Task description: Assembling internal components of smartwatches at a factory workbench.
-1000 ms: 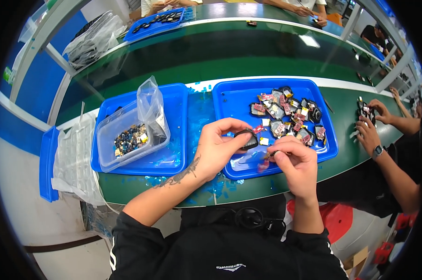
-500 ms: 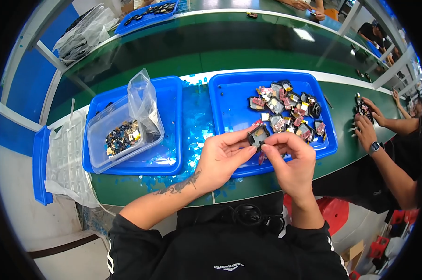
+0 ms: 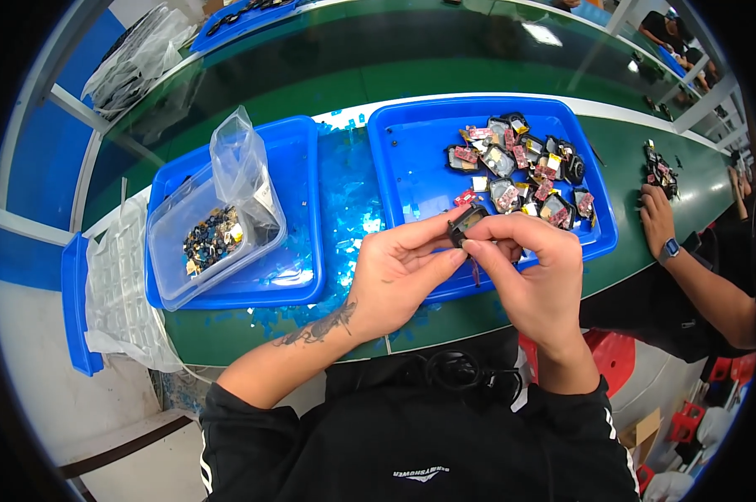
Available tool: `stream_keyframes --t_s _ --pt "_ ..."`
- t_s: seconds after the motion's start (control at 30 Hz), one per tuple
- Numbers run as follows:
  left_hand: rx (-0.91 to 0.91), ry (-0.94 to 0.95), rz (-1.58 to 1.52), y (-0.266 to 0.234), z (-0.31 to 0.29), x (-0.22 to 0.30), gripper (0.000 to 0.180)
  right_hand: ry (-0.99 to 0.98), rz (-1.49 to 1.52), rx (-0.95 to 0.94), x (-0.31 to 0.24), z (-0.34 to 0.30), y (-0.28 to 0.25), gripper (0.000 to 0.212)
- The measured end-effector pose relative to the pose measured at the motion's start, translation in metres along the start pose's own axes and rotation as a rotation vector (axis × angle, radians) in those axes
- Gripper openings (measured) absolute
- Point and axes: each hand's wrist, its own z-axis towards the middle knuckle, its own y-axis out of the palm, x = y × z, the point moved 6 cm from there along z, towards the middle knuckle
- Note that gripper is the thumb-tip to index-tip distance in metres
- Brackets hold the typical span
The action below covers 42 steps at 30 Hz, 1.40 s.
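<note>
A small black plastic device casing (image 3: 466, 221) with a greyish inner face is held tilted over the front of the right blue tray (image 3: 386, 167). My left hand (image 3: 403, 276) grips its left side between thumb and fingers. My right hand (image 3: 533, 268) pinches at its lower right edge, fingertips curled; whether a smaller part sits between them is hidden. Behind my hands, the tray holds a heap of similar opened casings (image 3: 503, 163) with red circuit boards and silvery and yellow pieces. A loose red board (image 3: 465, 197) lies close to the held casing.
At left, a second blue tray (image 3: 311, 209) bears a clear plastic tub (image 3: 164, 251) of small mixed parts and a clear bag (image 3: 240, 155). Blue flakes (image 3: 353, 184) litter the green bench between the trays. A co-worker's hand (image 3: 656, 219) rests near dark parts (image 3: 661, 177) at right.
The casing has tipped so that its edge shows more, and my right fingers have shifted along it. My view has moved slightly. One of the co-worker's hands has left the parts at right.
</note>
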Motion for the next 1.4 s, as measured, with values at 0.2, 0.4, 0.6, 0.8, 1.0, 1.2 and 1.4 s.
stream_keyframes --t_s 0.2,0.4,0.6,0.8,1.0,1.2,1.4 --pt "-0.014 0.016 0.015 0.000 -0.002 -0.001 0.046 0.021 -0.003 -0.029 0.002 0.001 0.001 0.011" --pt "-0.019 0.038 0.041 -0.002 -0.004 -0.001 0.045 0.066 -0.027 -0.078 0.002 0.004 0.001 0.007" --pt "-0.029 0.039 0.109 0.001 -0.008 0.001 0.043 0.122 0.079 -0.075 0.005 0.003 0.001 0.011" --pt "-0.029 -0.016 0.131 0.005 -0.011 0.002 0.039 0.066 0.030 -0.083 0.005 0.008 -0.004 0.033" --pt "0.018 -0.033 0.140 0.005 -0.009 -0.002 0.041 -0.026 0.117 -0.027 0.009 0.008 -0.001 0.034" --pt "0.231 -0.044 -0.090 -0.009 0.001 0.000 0.040 0.035 0.334 -0.014 0.016 0.003 -0.015 0.033" --pt "0.184 -0.004 -0.056 -0.008 0.001 0.006 0.050 -0.063 0.058 -0.065 0.009 -0.022 -0.007 0.028"
